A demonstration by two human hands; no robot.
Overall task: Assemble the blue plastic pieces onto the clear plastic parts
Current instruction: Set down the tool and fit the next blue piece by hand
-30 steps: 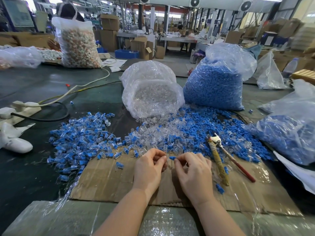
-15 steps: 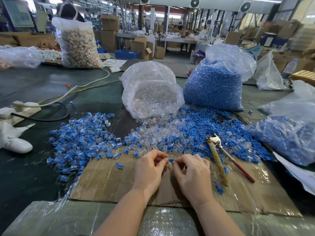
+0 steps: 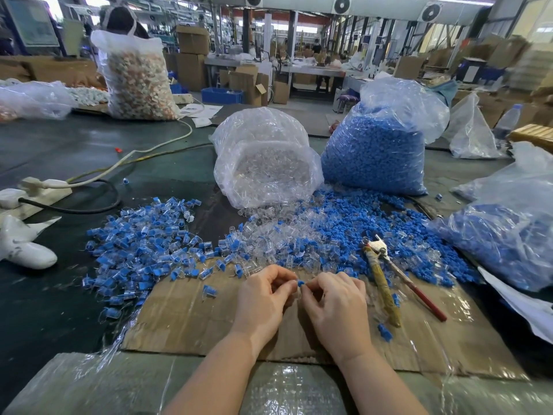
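My left hand (image 3: 264, 298) and my right hand (image 3: 336, 304) meet fingertip to fingertip over a sheet of cardboard (image 3: 191, 319). Between them sits a small blue piece (image 3: 300, 283), pinched by my right fingers against a clear part (image 3: 296, 292) that my left fingers grip; the clear part is mostly hidden. Behind the hands lies a heap of loose clear parts (image 3: 269, 238), with loose blue pieces (image 3: 359, 223) to its right. A pile of joined blue-and-clear pieces (image 3: 140, 250) spreads out at the left.
A bag of clear parts (image 3: 266, 163) and a bag of blue pieces (image 3: 377, 145) stand behind the heaps; another blue-filled bag (image 3: 508, 235) lies right. Pliers (image 3: 389, 274) rest on the cardboard beside my right hand. Cables and a power strip (image 3: 39, 187) lie far left.
The hands have stayed in place on the cardboard. The fingertips have closed in on each other, with the blue piece held between them throughout.
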